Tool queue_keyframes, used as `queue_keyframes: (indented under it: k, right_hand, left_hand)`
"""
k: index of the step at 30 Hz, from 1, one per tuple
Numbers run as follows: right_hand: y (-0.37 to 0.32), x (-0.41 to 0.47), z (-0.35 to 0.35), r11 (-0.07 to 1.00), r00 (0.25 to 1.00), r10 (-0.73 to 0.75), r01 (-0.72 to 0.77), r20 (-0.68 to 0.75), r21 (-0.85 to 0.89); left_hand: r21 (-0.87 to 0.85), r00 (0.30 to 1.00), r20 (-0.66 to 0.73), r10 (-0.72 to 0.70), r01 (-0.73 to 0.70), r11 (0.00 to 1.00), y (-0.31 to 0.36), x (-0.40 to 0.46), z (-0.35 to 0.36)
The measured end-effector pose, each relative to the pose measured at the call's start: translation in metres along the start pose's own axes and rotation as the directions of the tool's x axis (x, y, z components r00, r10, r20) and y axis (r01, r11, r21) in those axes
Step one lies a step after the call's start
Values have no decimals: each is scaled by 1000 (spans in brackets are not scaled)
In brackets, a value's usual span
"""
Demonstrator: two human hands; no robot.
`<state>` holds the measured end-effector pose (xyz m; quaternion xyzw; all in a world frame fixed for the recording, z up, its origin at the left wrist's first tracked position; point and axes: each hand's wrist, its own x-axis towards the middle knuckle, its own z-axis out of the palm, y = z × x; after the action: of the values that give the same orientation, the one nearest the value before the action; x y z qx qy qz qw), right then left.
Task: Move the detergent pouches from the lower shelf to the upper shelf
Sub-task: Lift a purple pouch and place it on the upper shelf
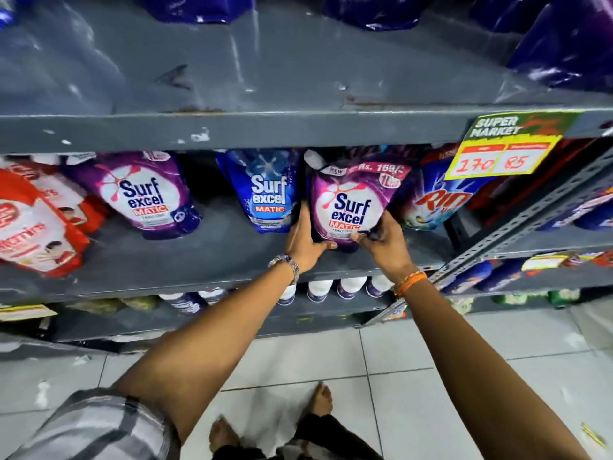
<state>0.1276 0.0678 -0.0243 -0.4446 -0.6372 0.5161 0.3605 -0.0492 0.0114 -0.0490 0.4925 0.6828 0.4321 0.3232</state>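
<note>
A purple Surf Excel Matic pouch stands upright on the lower shelf. My left hand clasps its lower left side and my right hand clasps its lower right corner. A blue Surf Excel pouch stands just left of it, and another purple pouch leans further left. The grey upper shelf lies above, with dark blue and purple pouches along its back.
A blue Rin pouch stands right of the held pouch. Red and white packs fill the lower shelf's left end. A yellow price tag hangs from the upper shelf's edge. White-capped bottles line the shelf below.
</note>
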Motion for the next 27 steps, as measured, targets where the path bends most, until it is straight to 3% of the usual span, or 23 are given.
queue_keyframes:
  k: [6,15,19,27]
  right_hand:
    - [-6,-48,59,999,999,44,-44,25,2]
    - [-53,-63,226,998,982,-24,11,190,70]
    - [-72,-55,279,998,970,-44,30,238,60]
    - [-82,-45,329,1000,975,-10,8,220,10]
  left_hand:
    - [-3,1000,-22,15,-16,1000,-34,-68,-63]
    - [73,988,-156,-15,27,997,-92,-122,-232]
    - [69,968,-246,-56,75,995,-109,-126,-275]
    - [8,957,-257,-137,144,990,-127,-120,-308]
